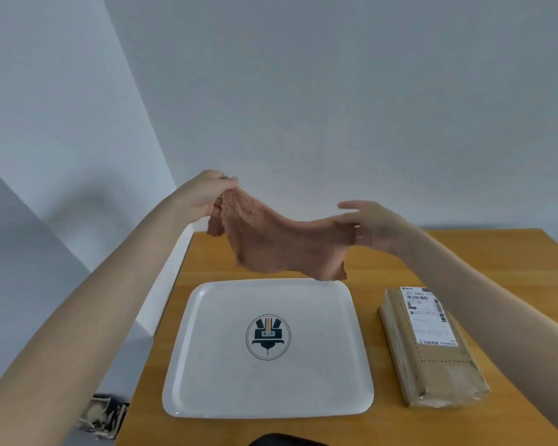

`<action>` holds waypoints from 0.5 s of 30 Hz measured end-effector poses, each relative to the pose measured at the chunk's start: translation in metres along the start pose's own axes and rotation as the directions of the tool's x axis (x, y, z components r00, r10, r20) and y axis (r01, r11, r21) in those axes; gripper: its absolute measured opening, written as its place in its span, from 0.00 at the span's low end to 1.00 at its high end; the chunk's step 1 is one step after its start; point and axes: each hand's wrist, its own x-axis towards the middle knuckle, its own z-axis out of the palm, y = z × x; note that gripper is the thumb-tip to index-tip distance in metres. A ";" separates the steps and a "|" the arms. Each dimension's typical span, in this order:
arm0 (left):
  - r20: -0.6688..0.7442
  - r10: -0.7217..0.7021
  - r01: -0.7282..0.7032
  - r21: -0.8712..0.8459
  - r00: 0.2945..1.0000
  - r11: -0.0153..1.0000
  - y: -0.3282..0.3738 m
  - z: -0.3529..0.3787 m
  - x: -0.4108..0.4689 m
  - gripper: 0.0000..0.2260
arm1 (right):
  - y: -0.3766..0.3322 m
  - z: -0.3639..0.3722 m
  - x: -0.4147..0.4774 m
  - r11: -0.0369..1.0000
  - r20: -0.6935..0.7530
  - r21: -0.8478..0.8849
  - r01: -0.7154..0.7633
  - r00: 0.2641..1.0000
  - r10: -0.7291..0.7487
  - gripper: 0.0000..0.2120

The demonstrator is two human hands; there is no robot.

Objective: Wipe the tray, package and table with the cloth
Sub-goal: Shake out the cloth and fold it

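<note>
The white shipping label on the far end of the package, near the right edge of the tabletop, has a top line reading roughly "307 P802 77" (the last characters blur). Its barcodes and smaller print are unreadable. The tray bears a round dark emblem at its middle, its tiny characters illegible.

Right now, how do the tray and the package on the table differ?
The tray is white, wide and squarish with a round dark logo; the package is brown, narrow and oblong with a white shipping label. The tray sits left, the package right. Both lie flat on the wooden table.
</note>
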 end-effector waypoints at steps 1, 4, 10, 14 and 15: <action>-0.010 0.005 -0.004 0.089 1.000 0.996 -0.002 -0.001 0.000 0.08 | -0.010 -0.001 -0.004 0.998 -0.015 -0.048 0.030 0.999 -0.031 0.13; -0.057 0.055 -0.041 0.225 0.997 0.974 -0.004 -0.005 0.000 0.10 | -0.035 -0.007 -0.010 0.966 -0.060 -0.216 0.145 0.985 -0.162 0.08; -0.114 0.230 -0.201 0.218 0.967 0.955 0.013 -0.011 -0.002 0.09 | -0.060 -0.008 -0.018 0.869 -0.158 -0.382 0.314 0.905 -0.396 0.09; -0.144 0.291 -0.268 0.160 0.946 0.950 0.023 -0.017 -0.004 0.07 | -0.061 -0.004 -0.015 0.946 -0.179 -0.213 0.243 0.942 -0.283 0.11; -0.153 0.298 -0.278 0.141 0.942 0.950 0.025 -0.018 -0.004 0.06 | -0.059 -0.004 -0.014 0.973 -0.159 -0.155 0.173 0.967 -0.197 0.11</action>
